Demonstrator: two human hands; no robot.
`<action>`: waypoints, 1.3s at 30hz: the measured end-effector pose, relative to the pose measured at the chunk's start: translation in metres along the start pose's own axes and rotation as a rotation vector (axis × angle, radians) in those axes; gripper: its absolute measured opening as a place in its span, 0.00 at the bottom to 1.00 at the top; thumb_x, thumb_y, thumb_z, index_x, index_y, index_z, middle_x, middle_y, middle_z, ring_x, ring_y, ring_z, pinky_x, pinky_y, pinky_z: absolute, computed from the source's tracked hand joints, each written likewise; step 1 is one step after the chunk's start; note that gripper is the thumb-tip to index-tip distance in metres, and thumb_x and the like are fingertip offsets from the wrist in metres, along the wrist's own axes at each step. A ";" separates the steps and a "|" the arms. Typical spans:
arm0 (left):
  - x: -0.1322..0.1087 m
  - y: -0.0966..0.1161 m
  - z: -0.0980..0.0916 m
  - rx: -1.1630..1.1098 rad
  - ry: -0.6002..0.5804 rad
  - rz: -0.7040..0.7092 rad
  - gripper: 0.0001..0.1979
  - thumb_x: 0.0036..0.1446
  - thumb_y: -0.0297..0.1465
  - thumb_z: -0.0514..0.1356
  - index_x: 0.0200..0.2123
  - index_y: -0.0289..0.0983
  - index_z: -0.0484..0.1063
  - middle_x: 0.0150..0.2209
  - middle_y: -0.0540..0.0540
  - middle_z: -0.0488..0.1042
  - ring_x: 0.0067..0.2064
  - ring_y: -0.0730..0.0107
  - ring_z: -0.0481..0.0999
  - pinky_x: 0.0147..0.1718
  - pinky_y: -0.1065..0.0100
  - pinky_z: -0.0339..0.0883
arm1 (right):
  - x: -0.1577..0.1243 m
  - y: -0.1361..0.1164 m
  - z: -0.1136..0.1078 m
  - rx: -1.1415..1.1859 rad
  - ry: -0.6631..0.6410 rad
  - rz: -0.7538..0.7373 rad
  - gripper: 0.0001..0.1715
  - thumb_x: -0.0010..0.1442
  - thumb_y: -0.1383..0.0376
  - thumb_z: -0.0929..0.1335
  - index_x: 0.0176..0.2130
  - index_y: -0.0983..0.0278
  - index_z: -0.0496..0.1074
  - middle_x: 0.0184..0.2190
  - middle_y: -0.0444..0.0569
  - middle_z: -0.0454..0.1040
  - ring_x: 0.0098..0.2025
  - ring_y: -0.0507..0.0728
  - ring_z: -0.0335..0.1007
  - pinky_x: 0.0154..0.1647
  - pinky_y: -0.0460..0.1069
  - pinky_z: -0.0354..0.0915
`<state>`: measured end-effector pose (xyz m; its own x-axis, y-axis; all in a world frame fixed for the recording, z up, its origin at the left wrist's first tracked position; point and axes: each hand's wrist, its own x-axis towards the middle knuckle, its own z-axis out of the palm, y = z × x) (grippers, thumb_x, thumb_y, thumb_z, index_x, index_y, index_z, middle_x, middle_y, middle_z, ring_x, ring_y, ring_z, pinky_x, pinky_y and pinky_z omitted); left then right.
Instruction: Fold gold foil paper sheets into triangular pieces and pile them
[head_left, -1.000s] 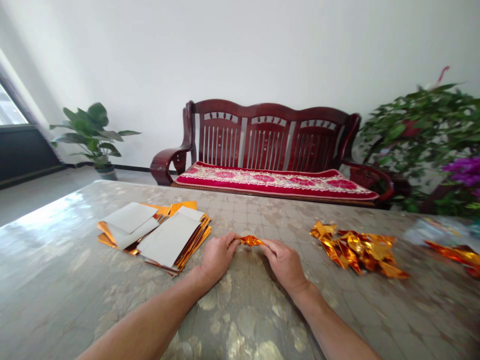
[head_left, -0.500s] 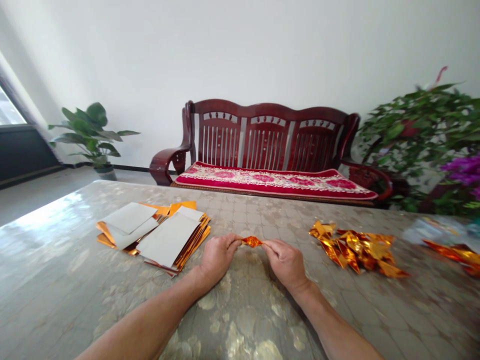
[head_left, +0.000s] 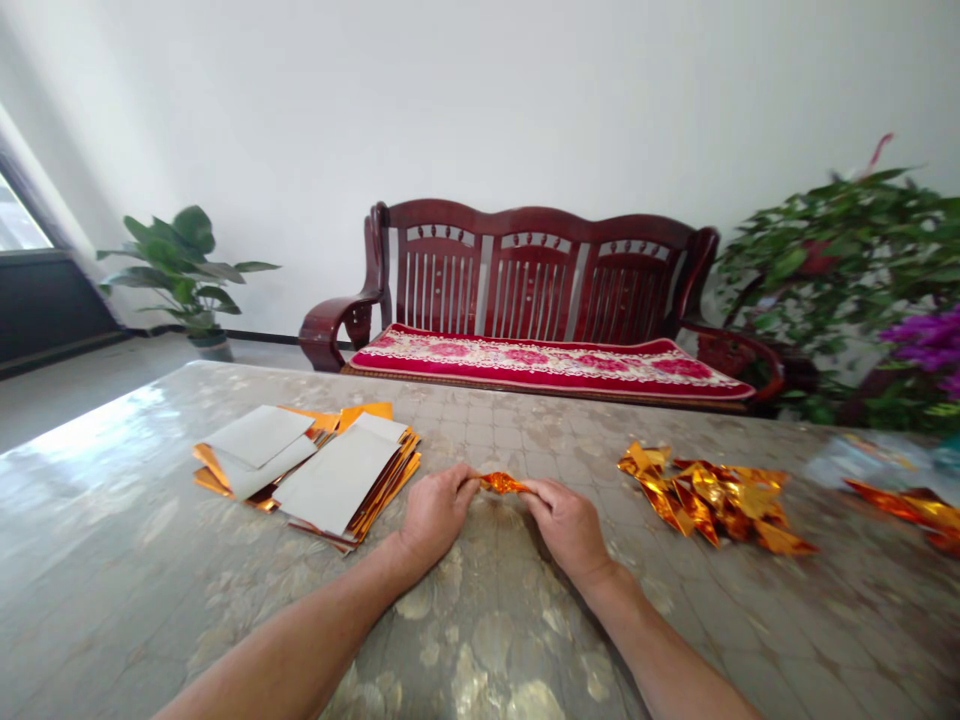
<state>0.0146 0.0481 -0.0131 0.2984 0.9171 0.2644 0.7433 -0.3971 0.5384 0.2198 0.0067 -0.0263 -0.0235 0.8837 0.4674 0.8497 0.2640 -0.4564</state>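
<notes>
Between my two hands a small piece of shiny orange-gold foil paper [head_left: 504, 483], folded to a point at each end, is held just above the table. My left hand [head_left: 439, 515] pinches its left tip between thumb and fingers. At the opposite tip my right hand [head_left: 570, 525] has the same kind of pinch. Left of my hands lies a stack of foil paper sheets [head_left: 341, 475], mostly pale back side up, with orange edges showing. To the right is a pile of folded foil pieces [head_left: 716, 500].
The table [head_left: 480, 630] has a patterned, glossy cover. At its far right lie a clear plastic bag [head_left: 870, 462] and more folded foil [head_left: 919, 512]. Behind the table stands a dark red wooden bench [head_left: 540, 270], with potted plants [head_left: 191, 265] on either side.
The foil piece has tilted slightly, showing a narrower face, and shifted a little left. Both hands keep their pinch and have barely moved.
</notes>
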 end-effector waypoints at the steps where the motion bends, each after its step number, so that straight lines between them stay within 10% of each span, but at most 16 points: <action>1: 0.000 -0.001 0.001 -0.003 -0.001 -0.001 0.12 0.65 0.36 0.53 0.35 0.41 0.76 0.33 0.49 0.80 0.35 0.68 0.77 0.32 0.71 0.57 | 0.000 0.000 0.000 -0.002 -0.003 0.000 0.13 0.62 0.66 0.64 0.41 0.56 0.78 0.38 0.44 0.81 0.39 0.55 0.77 0.42 0.47 0.68; 22: -0.003 0.004 -0.001 -0.079 -0.083 0.040 0.13 0.65 0.36 0.53 0.37 0.42 0.78 0.34 0.48 0.80 0.37 0.68 0.77 0.37 0.71 0.61 | 0.000 -0.007 -0.009 -0.045 -0.006 0.017 0.13 0.61 0.62 0.66 0.28 0.58 0.77 0.27 0.43 0.79 0.31 0.53 0.74 0.32 0.44 0.61; 39: -0.001 0.000 0.004 -0.187 -0.005 0.027 0.12 0.63 0.34 0.54 0.33 0.40 0.77 0.32 0.49 0.80 0.34 0.69 0.76 0.34 0.72 0.62 | -0.002 -0.003 -0.005 0.052 -0.011 -0.033 0.14 0.65 0.61 0.62 0.40 0.57 0.78 0.37 0.45 0.81 0.39 0.55 0.77 0.40 0.46 0.67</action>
<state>0.0163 0.0471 -0.0167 0.3198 0.9061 0.2771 0.6107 -0.4207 0.6709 0.2202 0.0020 -0.0219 -0.0570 0.8783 0.4746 0.8200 0.3124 -0.4795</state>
